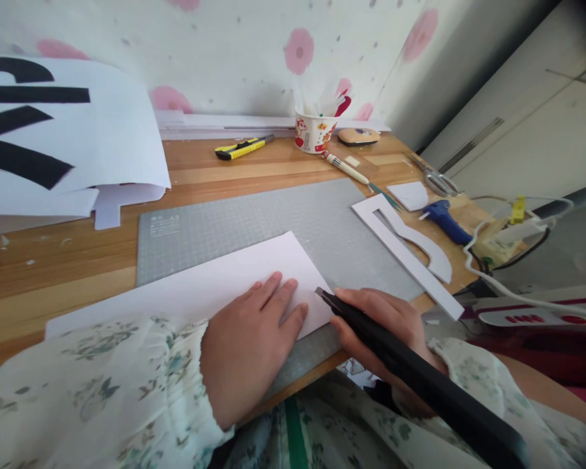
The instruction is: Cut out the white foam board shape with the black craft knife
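My left hand (254, 339) lies flat, fingers together, pressing down on a white sheet of board (215, 280) that rests on a grey cutting mat (283, 215). My right hand (381, 319) is closed around a long black utility knife (420, 371). The knife's tip touches the right edge of the white sheet, just beside my left fingertips. Both sleeves are pale with a floral print.
A white cut-out frame (405, 251) and a curved piece lie at the mat's right. A blue glue gun (444, 221), scissors (437, 179), a yellow cutter (241, 148), a pen, a cup of tools (315, 130) and large printed sheets (63, 130) sit on the wooden table.
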Demonstrator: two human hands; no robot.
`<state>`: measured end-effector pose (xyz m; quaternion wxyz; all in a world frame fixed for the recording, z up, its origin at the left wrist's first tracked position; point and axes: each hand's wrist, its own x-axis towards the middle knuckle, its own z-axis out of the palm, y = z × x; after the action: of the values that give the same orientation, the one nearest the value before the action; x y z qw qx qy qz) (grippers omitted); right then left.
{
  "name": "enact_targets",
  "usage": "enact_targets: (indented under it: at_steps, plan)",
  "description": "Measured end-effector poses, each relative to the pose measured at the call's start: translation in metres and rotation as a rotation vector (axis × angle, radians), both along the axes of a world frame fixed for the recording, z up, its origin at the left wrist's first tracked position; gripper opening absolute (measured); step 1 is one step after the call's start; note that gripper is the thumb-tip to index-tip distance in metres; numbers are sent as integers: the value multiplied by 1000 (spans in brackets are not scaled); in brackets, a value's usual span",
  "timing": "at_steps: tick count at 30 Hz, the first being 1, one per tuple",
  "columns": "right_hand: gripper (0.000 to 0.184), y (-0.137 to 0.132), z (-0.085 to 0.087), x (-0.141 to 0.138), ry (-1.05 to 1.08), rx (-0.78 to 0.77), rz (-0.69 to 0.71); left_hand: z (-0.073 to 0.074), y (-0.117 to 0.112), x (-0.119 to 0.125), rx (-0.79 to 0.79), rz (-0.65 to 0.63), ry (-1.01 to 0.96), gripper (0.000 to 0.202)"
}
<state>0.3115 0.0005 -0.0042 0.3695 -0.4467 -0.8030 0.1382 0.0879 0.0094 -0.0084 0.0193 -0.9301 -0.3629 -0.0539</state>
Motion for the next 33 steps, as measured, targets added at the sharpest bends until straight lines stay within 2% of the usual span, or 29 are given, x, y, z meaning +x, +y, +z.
enact_targets:
  at_steps: [11,20,33]
  plan:
    - [24,-7,1,6,-51,-6,-3,2,3,0,12,-24,-29,32]
    - [37,-15,8,11,-84,-13,29,4,2,-1,22,-28,-26,32]
    - [38,-33,0,19,-74,-27,-1,3,3,-3,-17,-29,21,32]
